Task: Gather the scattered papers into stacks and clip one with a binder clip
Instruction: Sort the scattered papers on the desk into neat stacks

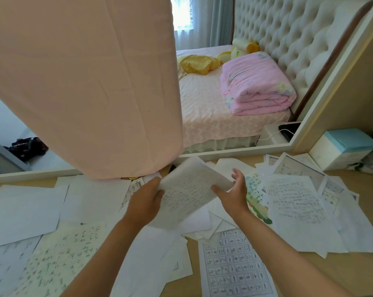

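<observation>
Wooden bench (pixel 357 179) is lying buried in loose papers (pixel 294 209). Gathering is underway, I judge: the left hand (pixel 147 198) is gripping a blurred sheaf (pixel 192 189) above them, while the right hand (pixel 234 189) is hovering open-fingered at the sheaf's right edge, likely squaring it next. Farther right of the sheaf, a blue-lidded box (pixel 342 146) is sitting closed, contents hidden. No binder clip is showing.

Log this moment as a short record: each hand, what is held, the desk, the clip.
left hand: grips the left edge of the handwritten sheet
right hand: open, fingers spread, at the sheet's right edge
sheet state: lifted above the desk, blurred
desk state: loose papers scattered and overlapping, no tidy stack seen
binder clip: not seen in this view
</observation>
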The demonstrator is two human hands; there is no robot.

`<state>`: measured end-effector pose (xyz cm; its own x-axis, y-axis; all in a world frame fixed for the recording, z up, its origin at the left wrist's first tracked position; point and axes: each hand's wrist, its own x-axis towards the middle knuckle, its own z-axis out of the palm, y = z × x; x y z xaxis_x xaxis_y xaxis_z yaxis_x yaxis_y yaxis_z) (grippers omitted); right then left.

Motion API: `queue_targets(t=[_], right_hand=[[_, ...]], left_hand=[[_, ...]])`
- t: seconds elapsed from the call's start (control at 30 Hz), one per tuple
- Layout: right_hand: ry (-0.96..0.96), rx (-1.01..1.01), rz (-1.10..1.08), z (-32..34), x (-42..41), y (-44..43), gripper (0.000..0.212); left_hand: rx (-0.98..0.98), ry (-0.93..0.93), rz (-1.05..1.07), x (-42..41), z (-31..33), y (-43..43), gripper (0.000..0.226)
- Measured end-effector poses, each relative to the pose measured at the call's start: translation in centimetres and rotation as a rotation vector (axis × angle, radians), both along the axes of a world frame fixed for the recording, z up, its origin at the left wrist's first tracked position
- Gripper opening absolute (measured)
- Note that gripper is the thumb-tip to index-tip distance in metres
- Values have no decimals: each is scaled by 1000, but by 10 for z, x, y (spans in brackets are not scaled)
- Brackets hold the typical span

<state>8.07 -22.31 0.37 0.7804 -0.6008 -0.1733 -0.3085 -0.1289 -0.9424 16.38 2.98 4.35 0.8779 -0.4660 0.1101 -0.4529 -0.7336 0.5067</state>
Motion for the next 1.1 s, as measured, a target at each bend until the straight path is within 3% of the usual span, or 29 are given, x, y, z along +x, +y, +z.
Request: queue_targets(t=[0.07,0.17,0.23,0.43,0.57,0.67,0.8,1.0,1.1], right_hand=[[27,324,-14,-6,-1,12,85],[37,615,169,-15,0,38,48],[73,593,218,-20,4,57,37],[318,166,166,-39,7,120,33],[469,55,206,-60,10,155,35],[569,71,221,-76,14,177,51],[712,8,239,-87,17,194,84],[693,-68,457,-90,7,205,90],[637,-38,428,-83,5,176,77]], left_hand=[[-201,165,58,5,4,11,27],[-488,459,146,6,4,25,34],[-513,580,203,6,-7,35,37],[-109,884,182,8,-60,75,49],[-36,848,204,6,-89,102,39],[26,777,255,8,-110,126,41],[189,843,253,4,-124,146,72],[408,651,221,-8,-122,133,89],[482,554,252,-4,-107,111,86]])
